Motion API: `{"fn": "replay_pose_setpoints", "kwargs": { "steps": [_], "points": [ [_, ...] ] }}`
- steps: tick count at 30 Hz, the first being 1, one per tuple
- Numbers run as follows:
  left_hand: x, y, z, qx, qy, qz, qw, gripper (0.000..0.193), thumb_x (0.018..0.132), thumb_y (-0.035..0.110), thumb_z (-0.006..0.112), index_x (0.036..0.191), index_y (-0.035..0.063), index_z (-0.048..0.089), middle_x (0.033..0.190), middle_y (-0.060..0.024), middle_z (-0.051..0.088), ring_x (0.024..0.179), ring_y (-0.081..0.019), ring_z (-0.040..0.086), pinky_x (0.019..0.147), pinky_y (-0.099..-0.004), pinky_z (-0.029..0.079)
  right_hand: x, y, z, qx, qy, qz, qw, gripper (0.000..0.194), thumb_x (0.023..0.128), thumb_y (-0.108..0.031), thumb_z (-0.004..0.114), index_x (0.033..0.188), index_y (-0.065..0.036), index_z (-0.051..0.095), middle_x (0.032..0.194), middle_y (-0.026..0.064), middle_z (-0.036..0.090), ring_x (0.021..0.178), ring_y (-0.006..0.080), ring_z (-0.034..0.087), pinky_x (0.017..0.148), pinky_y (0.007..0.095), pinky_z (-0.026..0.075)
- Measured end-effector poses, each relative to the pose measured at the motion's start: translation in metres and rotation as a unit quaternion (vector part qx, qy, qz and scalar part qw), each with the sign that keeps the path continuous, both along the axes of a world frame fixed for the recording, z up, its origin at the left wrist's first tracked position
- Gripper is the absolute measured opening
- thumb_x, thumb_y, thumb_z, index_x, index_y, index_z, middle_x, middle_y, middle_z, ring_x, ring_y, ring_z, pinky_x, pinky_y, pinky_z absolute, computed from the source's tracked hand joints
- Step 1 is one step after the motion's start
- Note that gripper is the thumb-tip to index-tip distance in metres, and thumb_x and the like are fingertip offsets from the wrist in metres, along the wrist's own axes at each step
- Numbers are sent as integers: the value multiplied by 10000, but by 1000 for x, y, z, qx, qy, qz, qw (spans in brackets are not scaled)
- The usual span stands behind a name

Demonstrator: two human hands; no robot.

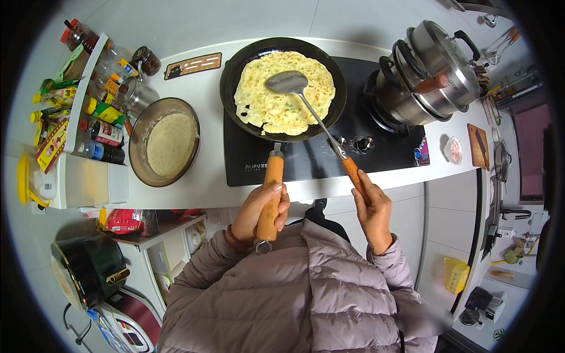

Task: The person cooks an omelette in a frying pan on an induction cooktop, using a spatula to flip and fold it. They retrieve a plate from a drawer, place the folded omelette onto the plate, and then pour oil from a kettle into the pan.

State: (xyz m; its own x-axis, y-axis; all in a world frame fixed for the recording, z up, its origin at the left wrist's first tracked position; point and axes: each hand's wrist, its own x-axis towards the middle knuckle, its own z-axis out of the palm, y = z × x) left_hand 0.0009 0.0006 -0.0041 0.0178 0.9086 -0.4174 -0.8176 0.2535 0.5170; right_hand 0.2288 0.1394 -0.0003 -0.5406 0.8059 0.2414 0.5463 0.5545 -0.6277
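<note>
My left hand (260, 207) grips the wooden handle of a black frying pan (227, 88) on the gas cooktop (247, 154). A thin yellow pancake (282, 110) with green bits and browned spots covers most of the pan's base. Its edge is ragged, with small holes at the lower left. Held by its wooden handle in my right hand (373, 205), a metal spatula (287, 82) reaches over the pan. Its blade lies over the pancake's upper middle; whether it touches cannot be told.
Pale batter (171, 145) fills part of a brown bowl (137, 150) on the left counter, beside bottles on a white rack (84, 97). A stacked steamer pot (441, 66) occupies the right burner. Further right are a small bowl (453, 151) and a cutting board (476, 143) with a knife.
</note>
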Motion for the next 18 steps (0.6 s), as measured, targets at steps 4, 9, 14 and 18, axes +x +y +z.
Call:
{"fn": "replay_pose_setpoints", "kwargs": {
  "steps": [4,9,14,18],
  "points": [
    [3,0,2,-15,17,9,1000,296,983,358,446,1000,63,462,733,-21,481,469,-93,475,454,-239,447,1,3,-4,-6,66,-22,998,442,822,-33,694,1253,-60,601,723,139,609,567,220,562,557,311,460],
    [3,1,5,-12,30,6,999,298,984,365,443,1003,69,465,735,-20,481,472,-92,470,458,-241,442,2,4,-4,0,33,-35,999,437,826,-37,689,1252,-69,602,726,143,612,572,227,567,557,320,462],
    [3,1,4,-12,26,3,1000,298,985,367,437,1008,71,463,738,-18,475,471,-93,463,457,-241,433,-8,1,-8,22,58,-19,998,420,832,-44,683,1244,-61,602,708,144,602,561,234,571,543,328,460],
    [3,1,2,-9,27,-2,1000,298,986,368,435,1019,73,460,738,-17,472,470,-92,461,457,-241,434,-16,-2,-7,0,51,-23,998,423,820,-37,686,1234,-49,600,722,163,607,571,281,582,542,353,468]
  ]
}}
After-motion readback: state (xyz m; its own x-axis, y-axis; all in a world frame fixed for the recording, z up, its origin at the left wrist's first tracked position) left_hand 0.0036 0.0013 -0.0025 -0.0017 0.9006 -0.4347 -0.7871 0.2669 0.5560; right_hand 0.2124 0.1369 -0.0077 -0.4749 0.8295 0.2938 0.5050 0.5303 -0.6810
